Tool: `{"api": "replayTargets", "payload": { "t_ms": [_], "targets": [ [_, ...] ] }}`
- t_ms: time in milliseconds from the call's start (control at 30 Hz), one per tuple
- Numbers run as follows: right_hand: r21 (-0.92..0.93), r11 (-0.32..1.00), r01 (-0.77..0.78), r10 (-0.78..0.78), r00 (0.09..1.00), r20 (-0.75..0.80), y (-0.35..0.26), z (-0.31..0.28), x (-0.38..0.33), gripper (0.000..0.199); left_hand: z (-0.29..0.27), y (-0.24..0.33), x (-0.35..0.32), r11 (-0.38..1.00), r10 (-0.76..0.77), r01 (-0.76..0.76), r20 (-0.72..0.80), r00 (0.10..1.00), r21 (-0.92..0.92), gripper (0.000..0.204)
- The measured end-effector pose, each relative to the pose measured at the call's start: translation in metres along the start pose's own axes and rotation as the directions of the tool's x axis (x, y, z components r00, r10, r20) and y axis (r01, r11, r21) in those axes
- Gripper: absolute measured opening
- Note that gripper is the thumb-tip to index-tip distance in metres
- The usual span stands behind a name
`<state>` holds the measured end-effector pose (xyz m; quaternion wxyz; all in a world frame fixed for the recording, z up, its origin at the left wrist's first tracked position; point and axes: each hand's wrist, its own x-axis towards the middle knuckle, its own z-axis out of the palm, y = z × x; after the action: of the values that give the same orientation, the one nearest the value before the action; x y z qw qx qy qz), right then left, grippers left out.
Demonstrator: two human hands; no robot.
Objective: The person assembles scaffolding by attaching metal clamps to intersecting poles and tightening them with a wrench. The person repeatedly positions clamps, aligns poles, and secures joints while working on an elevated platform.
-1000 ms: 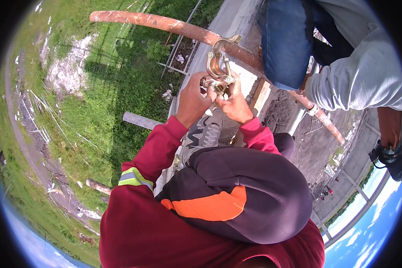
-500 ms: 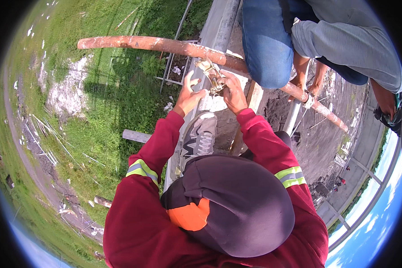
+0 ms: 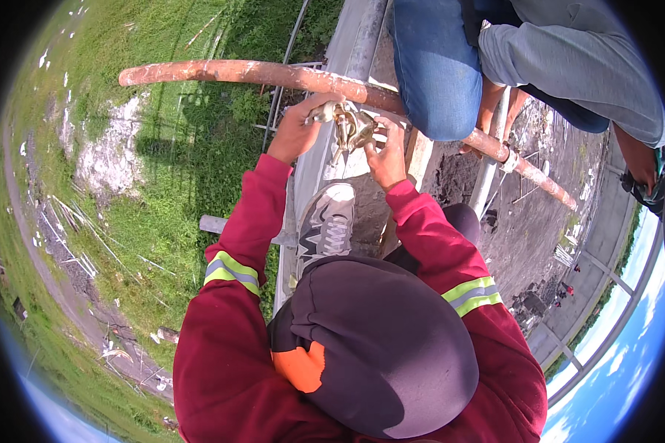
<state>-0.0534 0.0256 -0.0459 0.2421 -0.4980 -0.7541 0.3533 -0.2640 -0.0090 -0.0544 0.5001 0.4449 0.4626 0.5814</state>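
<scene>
Under the rusty scaffold pipe sits a brass-coloured scaffold clamp, its far side hidden by both hands. The left hand has its fingers closed on the clamp's left end; the right hand pinches its right side. A co-worker's jeans-clad leg covers the pipe's middle; a grey sneaker rests below.

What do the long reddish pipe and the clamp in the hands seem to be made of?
The pipe looks like steel with a rusty, reddish-brown, patchy matt surface. The clamp, held between the left hand and right hand, looks like plated metal: yellowish with bright glints in the sun; the exact plating cannot be told.
</scene>
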Motion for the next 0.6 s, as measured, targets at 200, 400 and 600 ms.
{"api": "replayTargets", "payload": {
  "t_ms": [200,400,600],
  "targets": [
    [0.413,0.858,-0.304,0.177,0.931,0.318,0.016,0.0,-0.003,0.062,-0.013,0.034,0.008,0.996,0.058,-0.066,0.117,0.991,0.062,0.038],
    [0.511,0.742,-0.434,0.222,0.878,0.424,0.014,0.0,0.005,0.037,-0.014,0.04,0.006,0.99,-0.116,0.123,0.101,0.988,-0.066,0.022],
    [-0.301,0.928,0.219,-0.221,0.975,0.026,-0.01,-0.012,0.004,0.029,-0.037,0.052,0.011,0.941,-0.292,0.292,0.022,0.956,-0.172,0.019]
  ]
}}
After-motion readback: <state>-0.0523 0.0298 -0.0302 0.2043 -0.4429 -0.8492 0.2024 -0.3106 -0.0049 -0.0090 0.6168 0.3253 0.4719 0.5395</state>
